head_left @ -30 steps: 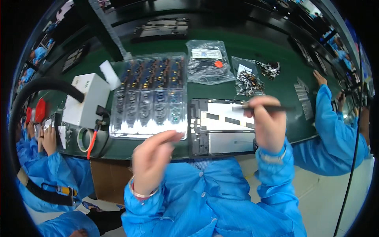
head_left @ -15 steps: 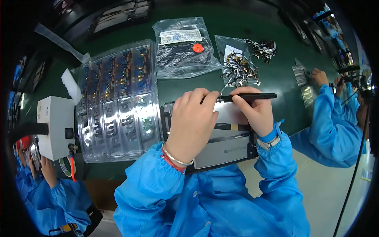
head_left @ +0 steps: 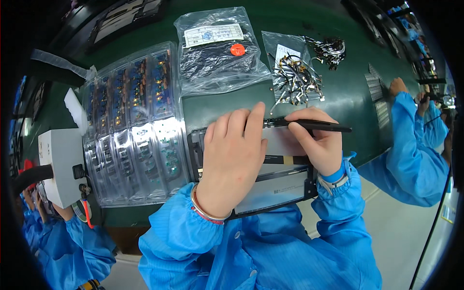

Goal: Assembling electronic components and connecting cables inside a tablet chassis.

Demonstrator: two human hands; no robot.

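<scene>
The left hand (head_left: pixel 235 154) lies flat, fingers together and stretched out, palm down on a dark flat panel (head_left: pixel 270 188) that sits on the green counter (head_left: pixel 348 96) just in front of the person; it grips nothing, only presses. The right hand (head_left: pixel 316 140) is closed around a slim black tool (head_left: pixel 319 126), held like a pen, its tip pointing left toward the panel's upper edge, right beside the left fingertips. Most of the panel's middle is covered by the two hands — only its lower part, its frame and a pale strip with a dark band between the hands show.

Touching the panel's left side is a clear plastic tray (head_left: pixel 130 130) of many small pockets holding little parts. Left of that stands a white box (head_left: pixel 58 164) with a black hose. Beyond the hands lie a clear bag of dark parts (head_left: pixel 217 53) with a white label and an orange dot, and a smaller bag of small cables (head_left: pixel 292 72), with a loose bundle of dark cables (head_left: pixel 328 48) near it.

At the right — well apart — another person's hand (head_left: pixel 398 87) in a blue sleeve rests on the counter.
</scene>
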